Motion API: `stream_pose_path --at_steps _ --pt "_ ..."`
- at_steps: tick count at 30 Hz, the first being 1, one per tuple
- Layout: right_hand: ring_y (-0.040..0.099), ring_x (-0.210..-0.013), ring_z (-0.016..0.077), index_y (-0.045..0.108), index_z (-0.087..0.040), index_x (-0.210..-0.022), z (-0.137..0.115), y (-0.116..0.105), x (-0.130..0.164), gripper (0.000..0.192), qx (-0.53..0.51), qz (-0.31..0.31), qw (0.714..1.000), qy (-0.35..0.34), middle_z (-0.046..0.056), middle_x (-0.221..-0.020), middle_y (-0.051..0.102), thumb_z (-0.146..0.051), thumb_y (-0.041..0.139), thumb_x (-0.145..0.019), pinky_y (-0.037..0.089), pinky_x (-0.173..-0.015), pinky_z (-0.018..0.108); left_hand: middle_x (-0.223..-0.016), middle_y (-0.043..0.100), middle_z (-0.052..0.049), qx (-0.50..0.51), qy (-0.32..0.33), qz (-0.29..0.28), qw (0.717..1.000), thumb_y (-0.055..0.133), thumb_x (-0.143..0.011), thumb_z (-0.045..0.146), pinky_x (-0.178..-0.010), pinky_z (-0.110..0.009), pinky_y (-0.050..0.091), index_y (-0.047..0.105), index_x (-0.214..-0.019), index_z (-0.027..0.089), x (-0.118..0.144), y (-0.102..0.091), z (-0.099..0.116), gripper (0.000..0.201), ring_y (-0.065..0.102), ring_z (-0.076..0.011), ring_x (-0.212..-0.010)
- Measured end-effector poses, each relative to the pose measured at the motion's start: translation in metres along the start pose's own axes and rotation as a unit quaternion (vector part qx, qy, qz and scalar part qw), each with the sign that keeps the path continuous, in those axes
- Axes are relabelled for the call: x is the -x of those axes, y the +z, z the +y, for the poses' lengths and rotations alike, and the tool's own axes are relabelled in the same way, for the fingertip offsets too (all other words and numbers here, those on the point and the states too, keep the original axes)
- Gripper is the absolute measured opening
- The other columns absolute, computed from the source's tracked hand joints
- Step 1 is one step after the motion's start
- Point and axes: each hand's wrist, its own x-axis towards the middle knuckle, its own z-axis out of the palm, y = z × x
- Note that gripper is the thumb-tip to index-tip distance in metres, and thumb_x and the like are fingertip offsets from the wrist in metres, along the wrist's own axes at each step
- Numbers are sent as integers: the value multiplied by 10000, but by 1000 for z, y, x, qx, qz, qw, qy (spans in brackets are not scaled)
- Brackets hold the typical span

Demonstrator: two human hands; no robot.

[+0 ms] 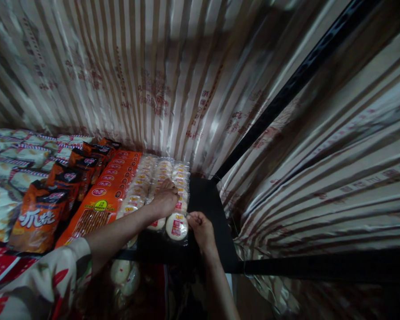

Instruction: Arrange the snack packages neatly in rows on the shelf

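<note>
Three rows of round, pale, flat cakes [177, 226] in clear wrappers with red and yellow labels lie on a black shelf [208, 200]. My left hand [166, 197] reaches across the rows from the left. Its fingers are bent down on the wrappers of the right-hand row, and the palm hides part of the middle row. At the right edge of the nearest cake, my right hand [202, 226] pinches the wrapper between thumb and fingers. The rest of its fingers are curled in.
Left of the cakes lies a long orange snack pack [102, 191]. Several orange and black snack bags [38, 218] stand beside it, then rows of white packets [30, 155]. A striped curtain [160, 80] hangs behind. A black metal post [270, 111] rises at the shelf's right corner.
</note>
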Motion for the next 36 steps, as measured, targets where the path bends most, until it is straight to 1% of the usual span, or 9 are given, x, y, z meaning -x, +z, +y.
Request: stream_pose_path --at_steps 4,10,15,17,20,23,26,32,36 --pt "487 -481 110 576 -203 -674 -2 3 -6 257 -13 33 999 -20 -35 -535 566 -436 669 -618 387 -486 226 -902 662 -81 39 -14 12 999 546 -799 237 -997 -452 307 715 -856 181 -1 3 -3 186 496 -245 -1014" --pt "550 -535 132 603 -214 -705 5 9 -15 245 68 55 995 -40 -16 -594 621 -453 633 -662 418 -515 231 -914 670 -69 55 -23 15 998 534 -755 137 -1029 -462 286 708 -909 194 -2 3 -8 239 509 -229 -1030" --pt "562 -546 131 600 -207 -732 11 13 -15 254 79 62 994 -50 -9 -630 640 -458 611 -696 427 -529 230 -1047 648 -85 50 -27 99 993 506 -804 139 -1075 -447 293 676 -1023 158 23 -2 4 278 487 -239 -1103" --pt "569 -549 134 594 -206 -744 12 14 -14 262 76 59 994 -49 -8 -638 639 -465 602 -708 435 -536 235 -1168 613 -101 44 -31 133 990 480 -828 146 -1051 -425 345 667 -1025 138 44 6 17 272 446 -262 -1186" --pt "579 -563 140 593 -207 -761 13 15 -15 263 72 58 994 -53 -4 -655 644 -466 597 -714 451 -549 242 -1391 475 -72 12 -37 155 987 427 -833 102 -1078 -469 317 609 -1154 171 79 32 39 375 322 -291 -1334" --pt "588 -581 143 600 -205 -782 13 16 -15 262 76 63 993 -58 3 -681 651 -459 599 -716 460 -556 244 -1414 458 -100 -24 -30 162 986 407 -875 159 -1085 -492 299 519 -1288 150 103 63 54 428 280 -316 -1373" --pt "594 -595 147 609 -202 -836 14 17 -14 290 77 71 993 -58 13 -712 660 -466 598 -716 465 -555 246 -1415 452 -142 -36 -18 137 990 402 -892 221 -1085 -493 295 520 -1292 118 112 82 57 430 282 -328 -1377" --pt "595 -694 153 604 -160 -984 16 20 -4 414 93 110 985 -91 78 -925 645 -469 608 -709 495 -637 271 -1428 429 -164 -31 -32 129 991 393 -907 246 -1089 -498 292 493 -1315 115 111 88 57 440 310 -308 -1372" --pt "578 -699 157 596 -139 -1003 15 25 1 433 132 112 980 -101 75 -888 611 -468 589 -722 499 -664 290 -1460 388 -148 -3 -44 118 992 429 -893 251 -1104 -499 269 483 -1319 124 109 88 58 448 258 -312 -1394"
